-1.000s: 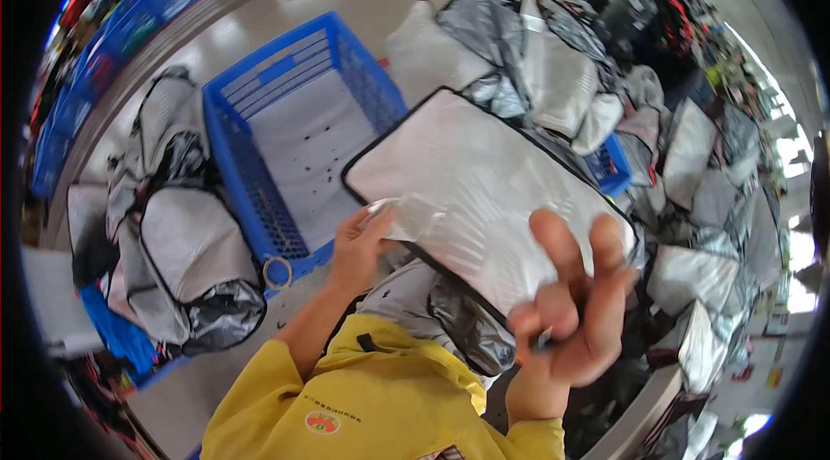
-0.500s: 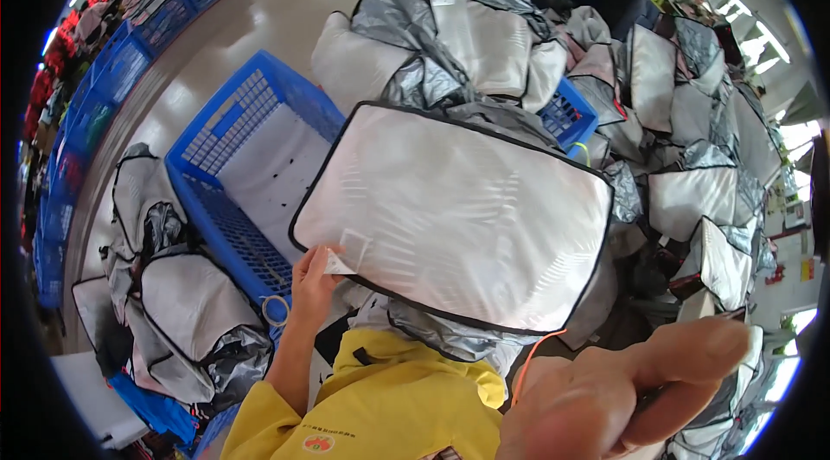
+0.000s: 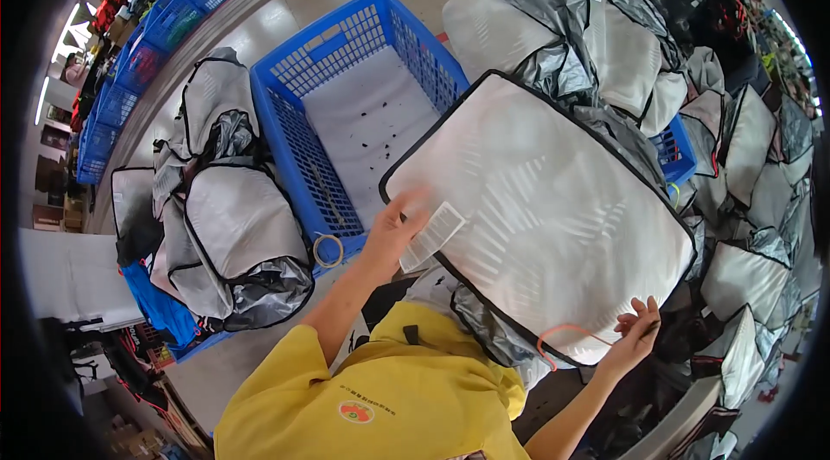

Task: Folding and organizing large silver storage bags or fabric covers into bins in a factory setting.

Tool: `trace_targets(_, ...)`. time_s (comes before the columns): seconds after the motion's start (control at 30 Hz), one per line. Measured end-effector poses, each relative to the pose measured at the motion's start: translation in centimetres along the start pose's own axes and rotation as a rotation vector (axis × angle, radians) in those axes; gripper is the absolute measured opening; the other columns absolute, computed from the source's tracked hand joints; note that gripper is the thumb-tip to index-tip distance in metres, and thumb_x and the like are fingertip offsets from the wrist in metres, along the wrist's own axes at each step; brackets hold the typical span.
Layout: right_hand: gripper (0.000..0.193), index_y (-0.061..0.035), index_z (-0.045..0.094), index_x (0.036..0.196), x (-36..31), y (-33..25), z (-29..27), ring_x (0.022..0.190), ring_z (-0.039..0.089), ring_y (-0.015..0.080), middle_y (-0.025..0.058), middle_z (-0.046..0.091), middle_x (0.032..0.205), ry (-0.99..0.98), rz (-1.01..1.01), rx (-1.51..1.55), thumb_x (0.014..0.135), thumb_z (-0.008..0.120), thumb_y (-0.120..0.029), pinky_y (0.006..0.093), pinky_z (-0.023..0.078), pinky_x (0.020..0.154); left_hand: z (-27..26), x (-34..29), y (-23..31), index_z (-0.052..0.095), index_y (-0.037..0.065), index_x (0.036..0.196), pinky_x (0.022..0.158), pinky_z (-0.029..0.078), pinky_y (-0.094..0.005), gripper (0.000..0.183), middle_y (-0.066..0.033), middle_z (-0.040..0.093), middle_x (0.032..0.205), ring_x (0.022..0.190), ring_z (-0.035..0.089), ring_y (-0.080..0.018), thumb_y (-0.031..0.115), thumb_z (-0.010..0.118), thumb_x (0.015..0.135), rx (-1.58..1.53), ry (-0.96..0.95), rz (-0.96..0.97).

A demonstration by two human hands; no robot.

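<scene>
A large whitish padded bag panel [image 3: 553, 209] with black piping lies tilted in front of me, with silvery lining beneath it. My left hand [image 3: 399, 226] is at its left corner, over the black edge, its fingers smeared by motion. Right beside those fingers a white printed label [image 3: 434, 237] sticks out from the edge. At the lower right corner, my right hand [image 3: 631, 341] has curled fingers around something small and dark that I cannot make out. An orange cord [image 3: 562, 330] loops over the panel's lower edge and runs to this hand.
A blue plastic crate [image 3: 313, 216] with a pale liner and dark specks stands left of the panel. Similar bags [image 3: 233, 218] are heaped at the left, and more bags [image 3: 748, 287] are piled at right. Another blue crate [image 3: 679, 153] shows behind the panel's right side.
My right hand has come down from close to the camera to the panel's lower right corner. The label now shows its printed face. The view has shifted left.
</scene>
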State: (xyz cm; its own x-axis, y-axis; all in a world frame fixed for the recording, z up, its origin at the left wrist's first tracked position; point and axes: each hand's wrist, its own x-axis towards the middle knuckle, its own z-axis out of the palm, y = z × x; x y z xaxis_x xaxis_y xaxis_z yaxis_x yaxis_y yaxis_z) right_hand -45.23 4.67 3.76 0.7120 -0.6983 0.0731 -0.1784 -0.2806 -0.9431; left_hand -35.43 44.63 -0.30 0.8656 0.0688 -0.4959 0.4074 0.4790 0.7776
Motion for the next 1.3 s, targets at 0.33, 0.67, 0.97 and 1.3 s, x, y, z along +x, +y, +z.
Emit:
trace_targets(0.33,0.033,0.0012,0.059,0.13,-2.1,15.8,-2.0,0.096,0.069,0.0259,0.0174,0.07,0.114,0.274,-0.077,-0.614,0.114,0.043,-0.021,0.0352,0.055,0.08,-4.4,-0.6,-3.8,0.074,0.005,0.113,0.078,0.049,-0.0232,0.02,0.0037,0.071,0.095,0.086,0.061,-0.0066,0.015,0.072,0.096,0.486,-0.222,-0.121)
trace_targets(0.67,0.027,-0.0015,0.06,0.12,-4.5,19.2,-4.6,0.082,0.063,0.0238,0.0137,0.066,0.096,0.255,-0.005,-0.575,0.112,0.046,-0.023,0.0349,0.051,0.075,-10.0,2.7,-5.7,0.072,0.008,0.11,0.083,0.055,-0.0315,0.033,-0.0003,0.069,0.105,0.096,0.067,-0.0147,0.036,0.055,0.108,0.299,-0.064,-0.302)
trace_targets(0.97,0.031,0.0,0.059,0.125,-5.9,22.2,-4.2,0.097,0.064,0.0219,0.0137,0.066,0.109,0.384,0.122,-0.472,0.114,0.043,-0.025,0.0349,0.051,0.085,-5.9,11.6,5.9,0.073,0.005,0.098,0.073,0.056,-0.0421,0.034,-0.0165,0.073,0.088,0.087,0.073,-0.0323,0.038,0.072,0.093,1.501,-0.114,0.229)
trace_targets(1.3,0.038,0.0044,0.058,0.126,-4.9,21.6,-3.0,0.098,0.067,0.0317,0.0203,0.067,0.112,0.371,0.148,-0.498,0.115,0.038,-0.026,0.0396,0.051,0.08,1.4,15.9,3.2,0.073,0.004,0.108,0.07,0.055,-0.0374,0.016,-0.0161,0.072,0.102,0.083,0.071,-0.0296,0.011,0.07,0.095,1.018,-0.181,0.666)
